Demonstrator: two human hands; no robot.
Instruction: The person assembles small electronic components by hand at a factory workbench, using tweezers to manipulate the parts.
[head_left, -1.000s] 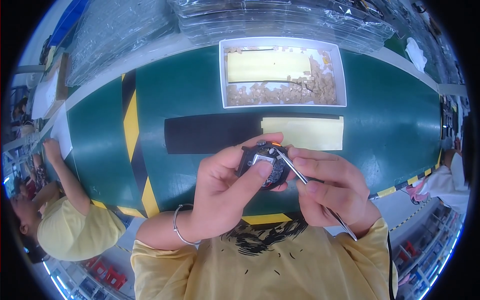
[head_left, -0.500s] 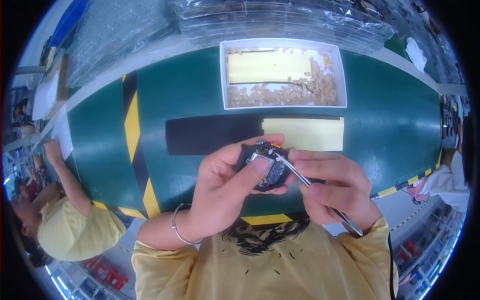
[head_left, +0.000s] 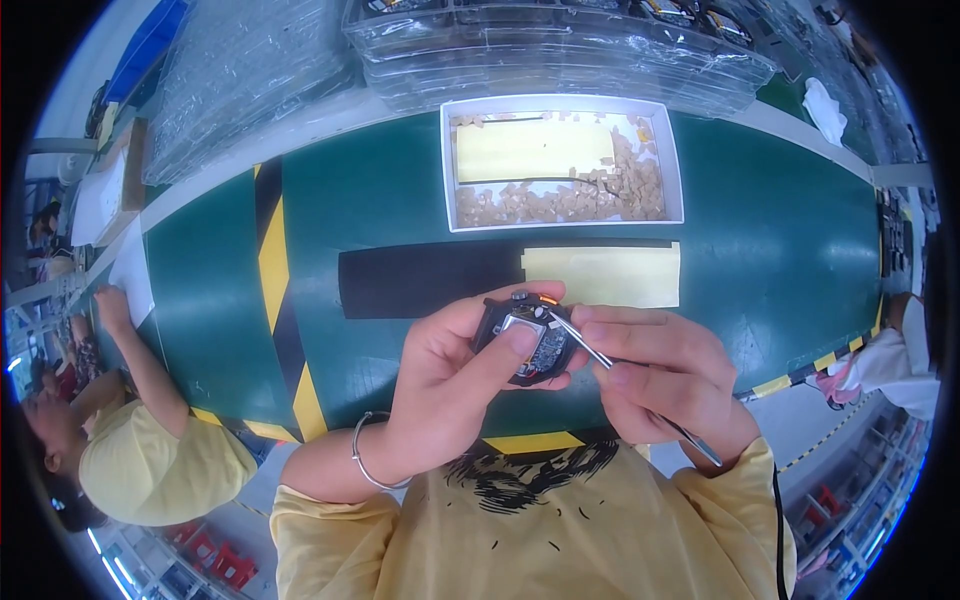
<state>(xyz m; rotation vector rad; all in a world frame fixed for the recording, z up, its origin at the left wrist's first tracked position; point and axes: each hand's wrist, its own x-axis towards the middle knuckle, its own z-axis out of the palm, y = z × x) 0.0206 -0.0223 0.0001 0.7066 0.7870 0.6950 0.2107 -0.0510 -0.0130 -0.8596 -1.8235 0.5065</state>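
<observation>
The left hand (head_left: 455,385) holds a small black device (head_left: 525,338) above the green worktop (head_left: 790,270), fingers clenched round its edges, thumb laid across its face. The device is rounded, dark-cased, its open side showing a pale metal plate and circuit parts, with an orange spot at the top edge. The right hand (head_left: 665,385) pinches tweezers (head_left: 600,358), tips touching the plate. Beyond lie a black strip (head_left: 425,280), a yellow sheet (head_left: 605,275) and a white tray (head_left: 562,165) of tan pieces.
</observation>
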